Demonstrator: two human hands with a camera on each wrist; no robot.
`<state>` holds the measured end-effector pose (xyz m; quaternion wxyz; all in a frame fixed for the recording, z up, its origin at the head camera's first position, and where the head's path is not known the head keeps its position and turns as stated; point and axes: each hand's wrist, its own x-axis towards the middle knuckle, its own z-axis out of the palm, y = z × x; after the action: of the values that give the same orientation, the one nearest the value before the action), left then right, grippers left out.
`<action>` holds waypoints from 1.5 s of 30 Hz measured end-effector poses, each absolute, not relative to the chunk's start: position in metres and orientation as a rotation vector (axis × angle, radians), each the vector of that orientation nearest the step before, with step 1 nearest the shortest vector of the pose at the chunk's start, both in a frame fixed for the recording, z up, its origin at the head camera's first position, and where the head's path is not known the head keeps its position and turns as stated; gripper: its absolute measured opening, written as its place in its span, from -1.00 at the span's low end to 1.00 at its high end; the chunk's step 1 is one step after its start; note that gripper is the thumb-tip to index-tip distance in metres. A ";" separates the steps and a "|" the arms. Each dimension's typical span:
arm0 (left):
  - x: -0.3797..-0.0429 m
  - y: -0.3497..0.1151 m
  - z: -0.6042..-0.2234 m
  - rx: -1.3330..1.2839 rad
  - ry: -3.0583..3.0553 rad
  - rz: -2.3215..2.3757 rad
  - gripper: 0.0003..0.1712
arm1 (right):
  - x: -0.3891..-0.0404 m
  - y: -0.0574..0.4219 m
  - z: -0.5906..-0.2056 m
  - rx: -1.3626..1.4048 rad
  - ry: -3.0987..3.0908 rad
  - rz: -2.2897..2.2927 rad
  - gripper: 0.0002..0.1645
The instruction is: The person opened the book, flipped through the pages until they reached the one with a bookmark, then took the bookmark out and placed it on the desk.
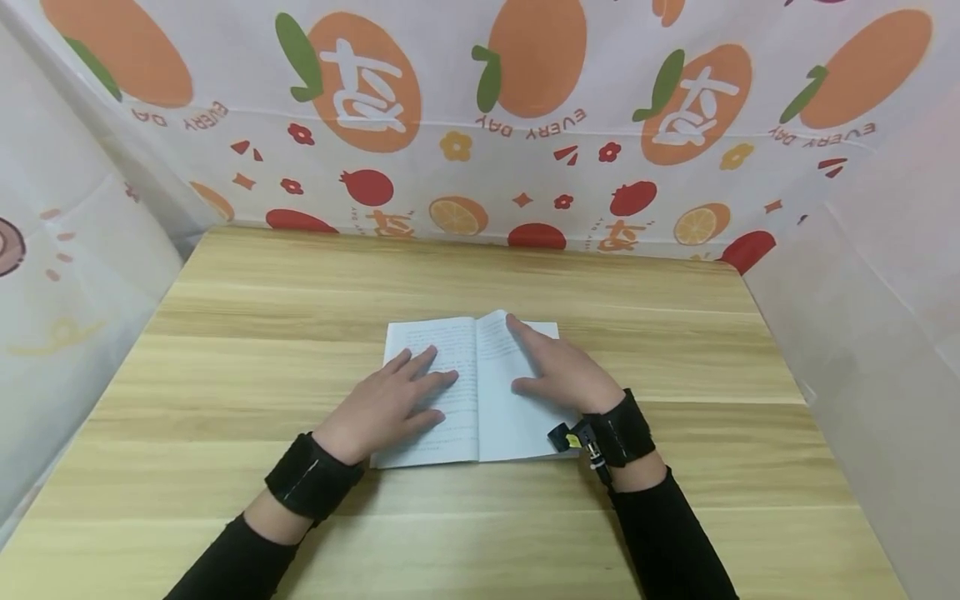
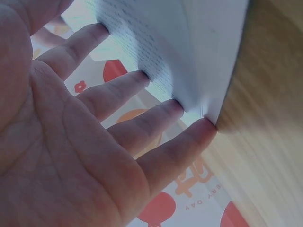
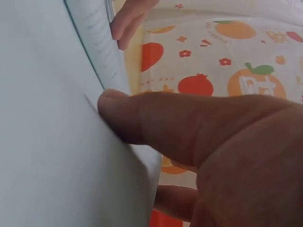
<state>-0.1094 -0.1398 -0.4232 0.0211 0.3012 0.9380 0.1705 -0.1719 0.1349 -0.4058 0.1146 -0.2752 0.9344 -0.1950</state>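
Observation:
An open notebook [image 1: 513, 425] lies on the table, its left page [image 1: 420, 446] covered in handwriting and its right page written only near the top. My left hand [image 1: 386, 408] rests on the left page with its fingers spread. In the left wrist view, the fingertips [image 2: 163, 111] touch the paper. My right hand [image 1: 566, 375] lies over the right page, index finger reaching toward the top edge and thumb held apart. The right wrist view has the thumb [image 3: 156, 118] against the page, other fingers partly hidden past the paper's edge. Near the spine, the right page's top bulges up.
The wooden table [image 1: 225, 375] extends around the notebook on all sides. Behind it hangs a fruit-patterned cloth [image 1: 457, 167], with pale cloth also at the left and right. Black straps circle both wrists, and a small camera [image 1: 573, 437] sits on the right one.

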 end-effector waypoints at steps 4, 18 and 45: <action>-0.110 -0.140 -0.424 0.942 2.907 0.538 -0.39 | -0.170 0.137 -0.400 -0.855 2.749 -0.612 0.08; -0.111 -0.143 -0.422 0.873 2.885 0.517 -0.34 | -0.163 0.128 -0.385 -0.993 2.701 -0.779 -0.02; -0.112 -0.145 -0.423 0.872 2.863 0.540 -0.23 | -0.150 0.119 -0.381 -1.111 2.543 -0.902 -0.31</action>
<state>-0.1125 -0.1450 -0.4231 0.0502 0.2863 0.9402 0.1774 -0.1502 0.1187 -0.3808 0.1113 -0.3784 0.8660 -0.3073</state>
